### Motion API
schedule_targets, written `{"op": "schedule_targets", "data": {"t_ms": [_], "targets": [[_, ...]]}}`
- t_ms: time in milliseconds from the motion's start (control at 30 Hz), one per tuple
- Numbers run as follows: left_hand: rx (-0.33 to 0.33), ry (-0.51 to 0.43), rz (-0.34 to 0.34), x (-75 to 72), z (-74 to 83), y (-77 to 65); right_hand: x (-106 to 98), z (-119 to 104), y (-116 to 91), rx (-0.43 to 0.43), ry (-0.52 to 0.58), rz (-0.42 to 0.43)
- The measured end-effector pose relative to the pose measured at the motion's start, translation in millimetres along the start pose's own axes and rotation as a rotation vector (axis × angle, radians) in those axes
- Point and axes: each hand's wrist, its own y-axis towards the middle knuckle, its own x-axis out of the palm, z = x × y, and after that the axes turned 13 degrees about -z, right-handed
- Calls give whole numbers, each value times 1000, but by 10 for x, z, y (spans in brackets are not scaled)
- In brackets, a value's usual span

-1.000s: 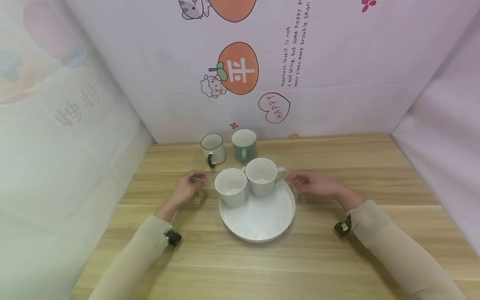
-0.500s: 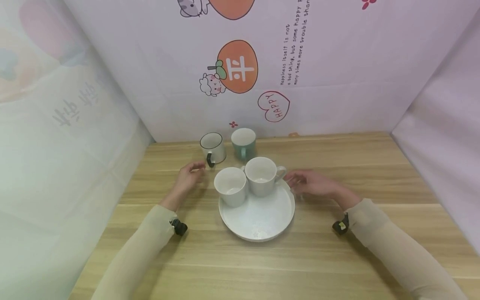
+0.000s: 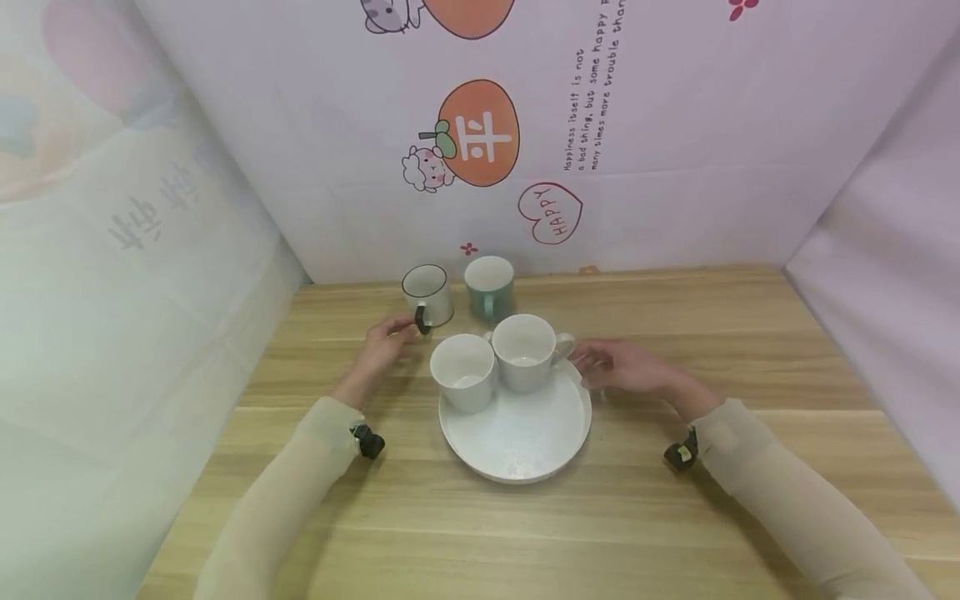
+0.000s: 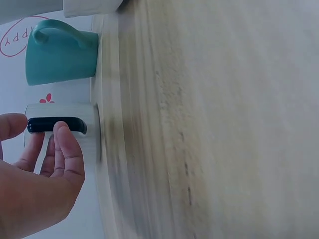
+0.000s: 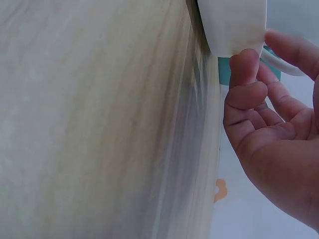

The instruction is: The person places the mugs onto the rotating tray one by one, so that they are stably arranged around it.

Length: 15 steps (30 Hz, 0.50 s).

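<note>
In the head view my left hand reaches a white mug with a dark rim. Its black handle lies between my thumb and fingers in the left wrist view; no firm grip shows. My right hand is at the right edge of a round white tray. Its fingers are loosely bent, with the tips at the tray's side. Two white mugs stand upright on the tray, a left mug and a right mug.
A teal mug stands beside the dark-rimmed mug, near the back edge of the wooden table. A printed white cloth hangs behind, with more cloth at both sides. Small black wrist cameras sit on both sleeves.
My left hand has moved forward and slightly right, up to the black handle. My right hand stays at the tray's edge. The mugs and tray have not moved.
</note>
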Motion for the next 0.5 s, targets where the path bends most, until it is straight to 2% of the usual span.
{"op": "schedule_targets", "data": {"t_ms": [267, 500], "targets": [[-25, -27, 2, 48, 56, 56, 24, 28, -37, 10, 39, -20], [-24, -54, 6, 75, 87, 92, 31, 54, -88, 10, 93, -77]]}}
